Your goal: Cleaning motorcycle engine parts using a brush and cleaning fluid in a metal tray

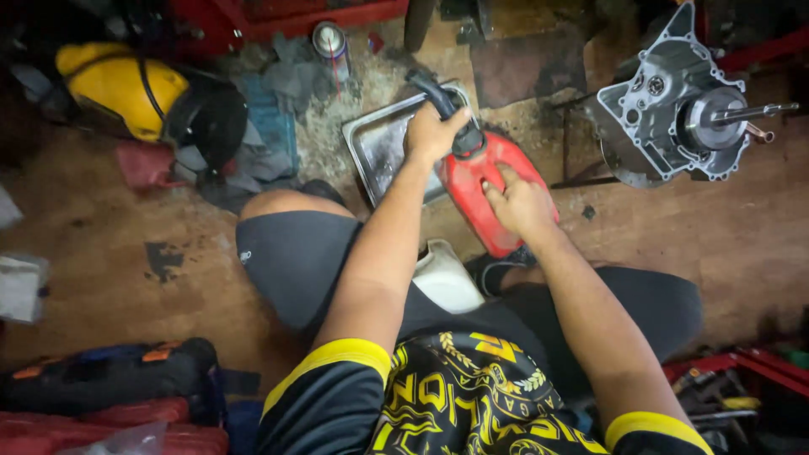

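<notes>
While I watch: left hand (431, 133) clamped on black spout (445, 105) at 12 o'clock | right hand (521, 202) flat, fingers apart, on red canister (472, 181) | metal tray (377, 143) at 11 o'clock.

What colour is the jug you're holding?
Red jug with a black spout, seen in the head view.

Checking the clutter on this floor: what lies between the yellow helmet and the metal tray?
In the head view, between the yellow helmet and the metal tray lie crumpled grey and blue rags on the floor, with a spray can standing just behind them.
</notes>
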